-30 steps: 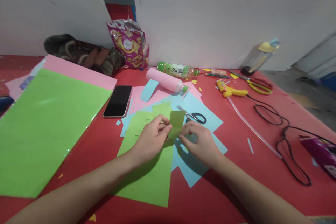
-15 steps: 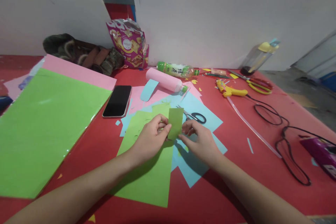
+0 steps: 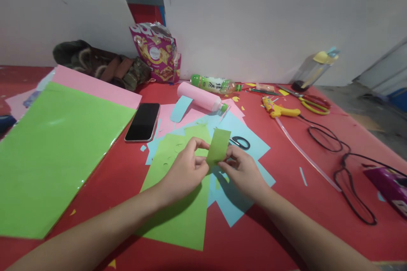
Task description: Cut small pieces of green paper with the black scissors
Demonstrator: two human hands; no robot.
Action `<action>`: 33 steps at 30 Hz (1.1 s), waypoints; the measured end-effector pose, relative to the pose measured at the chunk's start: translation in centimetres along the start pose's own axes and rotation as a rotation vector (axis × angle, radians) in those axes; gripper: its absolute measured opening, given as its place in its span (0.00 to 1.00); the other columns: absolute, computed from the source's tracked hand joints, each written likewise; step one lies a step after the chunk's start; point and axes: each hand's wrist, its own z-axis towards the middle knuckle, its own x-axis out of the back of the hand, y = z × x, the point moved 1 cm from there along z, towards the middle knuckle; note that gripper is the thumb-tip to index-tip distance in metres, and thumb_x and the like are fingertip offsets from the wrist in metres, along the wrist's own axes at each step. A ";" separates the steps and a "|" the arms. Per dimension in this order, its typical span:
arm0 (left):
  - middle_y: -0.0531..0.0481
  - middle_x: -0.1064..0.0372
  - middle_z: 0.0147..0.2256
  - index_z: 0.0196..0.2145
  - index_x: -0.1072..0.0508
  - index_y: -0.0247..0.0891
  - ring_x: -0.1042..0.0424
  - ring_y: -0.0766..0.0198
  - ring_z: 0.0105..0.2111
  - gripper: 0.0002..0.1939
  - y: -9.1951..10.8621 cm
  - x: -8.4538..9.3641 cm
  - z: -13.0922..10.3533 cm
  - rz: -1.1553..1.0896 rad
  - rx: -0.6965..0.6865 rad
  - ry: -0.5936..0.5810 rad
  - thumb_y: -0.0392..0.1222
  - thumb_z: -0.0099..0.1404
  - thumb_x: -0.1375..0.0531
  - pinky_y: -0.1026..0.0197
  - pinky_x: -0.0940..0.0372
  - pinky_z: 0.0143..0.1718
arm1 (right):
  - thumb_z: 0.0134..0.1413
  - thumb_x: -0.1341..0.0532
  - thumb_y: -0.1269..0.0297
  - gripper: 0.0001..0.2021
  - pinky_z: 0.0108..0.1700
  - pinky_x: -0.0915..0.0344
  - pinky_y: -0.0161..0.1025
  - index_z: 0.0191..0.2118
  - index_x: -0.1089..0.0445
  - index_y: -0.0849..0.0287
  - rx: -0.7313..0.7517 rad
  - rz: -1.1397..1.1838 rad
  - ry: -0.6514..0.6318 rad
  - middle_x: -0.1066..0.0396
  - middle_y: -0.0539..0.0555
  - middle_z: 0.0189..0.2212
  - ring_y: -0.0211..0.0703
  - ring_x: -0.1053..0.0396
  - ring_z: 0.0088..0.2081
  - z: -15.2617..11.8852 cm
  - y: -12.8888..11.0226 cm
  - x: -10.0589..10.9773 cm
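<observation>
A small green paper strip point(image 3: 218, 146) stands upright between my hands, tilted a little to the right. My left hand point(image 3: 187, 167) is closed at its lower left edge, and my right hand point(image 3: 243, 169) pinches its lower right edge. Below them lie a large green sheet point(image 3: 178, 220) and light blue sheets point(image 3: 235, 207). The scissors point(image 3: 241, 142) rest on the blue paper behind my right hand, their blades mostly hidden by the strip. Small green cut-outs are scattered on the green sheet.
A phone point(image 3: 143, 123) and wrapped green paper point(image 3: 57, 156) lie left. Behind are a pink-wrapped bottle point(image 3: 199, 96), a green-labelled bottle point(image 3: 214, 84) and a snack bag point(image 3: 157, 53). On the right sit a yellow glue gun point(image 3: 280, 110), its cord, and pliers-like red-yellow handles point(image 3: 314, 105).
The green strip has shifted right and now leans right, covering more of the scissors. My right hand has closed on its edge, and the fingers of my left hand have changed position.
</observation>
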 end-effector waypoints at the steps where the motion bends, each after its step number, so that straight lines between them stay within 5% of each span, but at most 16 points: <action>1: 0.61 0.43 0.19 0.36 0.47 0.41 0.50 0.77 0.13 0.11 0.0 -0.1 0.0 -0.021 -0.005 -0.004 0.32 0.55 0.50 0.73 0.55 0.13 | 0.42 0.44 0.73 0.03 0.31 0.39 0.37 0.24 0.39 0.59 -0.018 0.027 0.008 0.38 0.49 0.26 0.38 0.38 0.29 0.0 0.1 0.0; 4: 0.53 0.39 0.34 0.35 0.47 0.40 0.35 0.73 0.27 0.11 0.0 -0.2 0.1 -0.091 -0.069 0.015 0.31 0.55 0.49 0.72 0.43 0.22 | 0.40 0.42 0.71 0.03 0.31 0.40 0.37 0.24 0.38 0.59 -0.080 0.124 0.026 0.37 0.50 0.25 0.39 0.37 0.28 0.2 0.2 -0.1; 8: 0.50 0.43 0.37 0.35 0.47 0.39 0.36 0.66 0.41 0.13 0.0 -0.1 0.2 -0.102 -0.130 0.050 0.30 0.53 0.47 0.67 0.38 0.36 | 0.40 0.42 0.69 0.03 0.30 0.40 0.37 0.25 0.37 0.60 -0.132 0.217 0.004 0.35 0.50 0.23 0.38 0.36 0.26 0.3 0.1 0.0; 13: 0.50 0.36 0.32 0.38 0.44 0.37 0.33 0.64 0.36 0.12 -0.1 0.0 0.5 -0.052 -0.100 -0.009 0.34 0.55 0.46 0.62 0.37 0.37 | 0.39 0.41 0.67 0.04 0.26 0.42 0.35 0.23 0.38 0.60 -0.171 0.321 0.005 0.35 0.48 0.20 0.36 0.38 0.22 0.3 0.1 0.2; 17: 0.48 0.31 0.29 0.31 0.35 0.33 0.31 0.64 0.32 0.06 0.1 0.0 0.6 0.085 -0.061 -0.062 0.39 0.56 0.47 0.61 0.37 0.35 | 0.38 0.39 0.66 0.06 0.26 0.43 0.35 0.23 0.38 0.60 -0.198 0.377 -0.011 0.35 0.48 0.18 0.35 0.38 0.21 0.3 0.1 0.0; 24: 0.49 0.29 0.24 0.24 0.32 0.32 0.31 0.66 0.25 0.10 0.2 0.1 0.6 0.236 -0.058 -0.045 0.40 0.57 0.48 0.66 0.39 0.26 | 0.38 0.37 0.65 0.08 0.27 0.43 0.34 0.24 0.38 0.60 -0.239 0.493 -0.067 0.34 0.47 0.18 0.35 0.37 0.22 0.0 0.3 -0.5; 33: 0.49 0.29 0.24 0.23 0.33 0.32 0.35 0.69 0.22 0.10 0.2 0.0 0.6 0.212 -0.013 -0.036 0.40 0.57 0.48 0.68 0.44 0.21 | 0.43 0.42 0.63 0.08 0.25 0.46 0.34 0.22 0.39 0.60 -0.201 0.382 -0.120 0.37 0.47 0.17 0.34 0.41 0.21 -0.1 0.0 -0.4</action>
